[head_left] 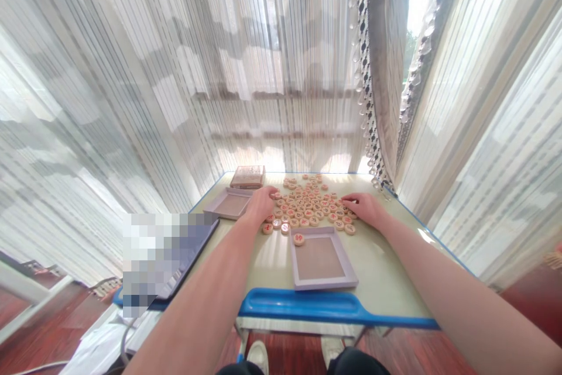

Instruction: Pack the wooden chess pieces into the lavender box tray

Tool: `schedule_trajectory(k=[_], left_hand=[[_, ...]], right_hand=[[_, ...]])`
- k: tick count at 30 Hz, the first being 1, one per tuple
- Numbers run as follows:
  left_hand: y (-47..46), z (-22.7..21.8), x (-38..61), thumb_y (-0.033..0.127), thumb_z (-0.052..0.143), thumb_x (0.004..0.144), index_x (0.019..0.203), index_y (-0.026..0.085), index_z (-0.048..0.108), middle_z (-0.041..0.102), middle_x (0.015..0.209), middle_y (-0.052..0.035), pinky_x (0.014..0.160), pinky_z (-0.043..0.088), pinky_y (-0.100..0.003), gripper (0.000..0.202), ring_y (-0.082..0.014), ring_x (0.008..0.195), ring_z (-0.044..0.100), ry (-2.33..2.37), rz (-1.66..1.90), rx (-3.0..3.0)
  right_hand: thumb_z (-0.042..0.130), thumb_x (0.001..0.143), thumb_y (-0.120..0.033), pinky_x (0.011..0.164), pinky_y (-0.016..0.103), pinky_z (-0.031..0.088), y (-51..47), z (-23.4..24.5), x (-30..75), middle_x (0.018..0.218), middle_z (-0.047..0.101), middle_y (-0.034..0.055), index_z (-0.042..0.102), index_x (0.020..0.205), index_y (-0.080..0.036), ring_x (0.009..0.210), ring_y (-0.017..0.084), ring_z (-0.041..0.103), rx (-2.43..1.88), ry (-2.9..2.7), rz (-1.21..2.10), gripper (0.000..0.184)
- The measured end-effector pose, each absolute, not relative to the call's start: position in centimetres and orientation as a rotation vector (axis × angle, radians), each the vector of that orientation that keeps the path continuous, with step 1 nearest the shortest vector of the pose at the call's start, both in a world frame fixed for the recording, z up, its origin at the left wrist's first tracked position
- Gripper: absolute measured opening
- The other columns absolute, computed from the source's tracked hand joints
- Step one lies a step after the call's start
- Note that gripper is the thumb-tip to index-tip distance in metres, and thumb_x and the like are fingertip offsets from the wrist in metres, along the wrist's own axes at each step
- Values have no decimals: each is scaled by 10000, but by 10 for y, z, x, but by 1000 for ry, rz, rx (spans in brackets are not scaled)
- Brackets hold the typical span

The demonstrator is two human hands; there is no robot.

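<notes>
A person seated at a pale green worktop (272, 264) with a raised blue plastic rim (307, 305) is reaching both bare forearms in over a shallow grey square tray (322, 285), which is lying empty nearest that rim. Just beyond the tray's far edge, one stray round wooden disc with a red character (299, 239) is sitting apart from the spread of round wooden game discs marked in red and black (309, 202) that is covering the middle of the worktop.

The left hand (261, 205) is resting palm down, fingers loosely open, on the spread's left edge. The right hand (366, 208) is lying the same way on its right edge, so the discs are lying between the two. Neither hand is gripping anything visible; whether a disc is hiding under a palm cannot be told.

The risk, as it looks here, is that a quick inward sweep could be piling discs over one another or sending the outer ones rolling off the worktop.

Beside the left hand a second shallow grey tray (215, 211) is lying, with a flat brown wooden box (248, 176) behind it, before sheer striped curtains (219, 71).
</notes>
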State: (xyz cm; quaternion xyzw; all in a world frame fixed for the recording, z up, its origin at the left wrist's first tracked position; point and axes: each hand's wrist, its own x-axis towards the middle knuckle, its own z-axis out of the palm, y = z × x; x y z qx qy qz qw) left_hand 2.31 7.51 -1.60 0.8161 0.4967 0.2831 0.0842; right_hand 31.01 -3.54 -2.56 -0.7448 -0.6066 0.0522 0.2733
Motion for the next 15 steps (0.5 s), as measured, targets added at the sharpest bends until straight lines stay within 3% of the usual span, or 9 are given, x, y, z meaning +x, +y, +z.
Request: schedule_trajectory(k=[10,15], left_hand=[[71,-10,21,-13,386,654,1097,145,624,669,1040,-90,868,431,-269,527,-204,996,594,1564,792,2448],[78,-13,23,14,365,716,1182,95,557,618,1154,-112,935,397,-272,511,-195,1052,569,1518,790,2425]], right_hand=[[474,784,-353,703,268,451,-38,-22,306,880,705,13,697,947,-246,780,187,620,-2017,-1659,175,296],[470,785,-338,729,263,444,-37,-23,306,942,698,9,698,933,-251,829,188,614,-2010,-1657,166,286]])
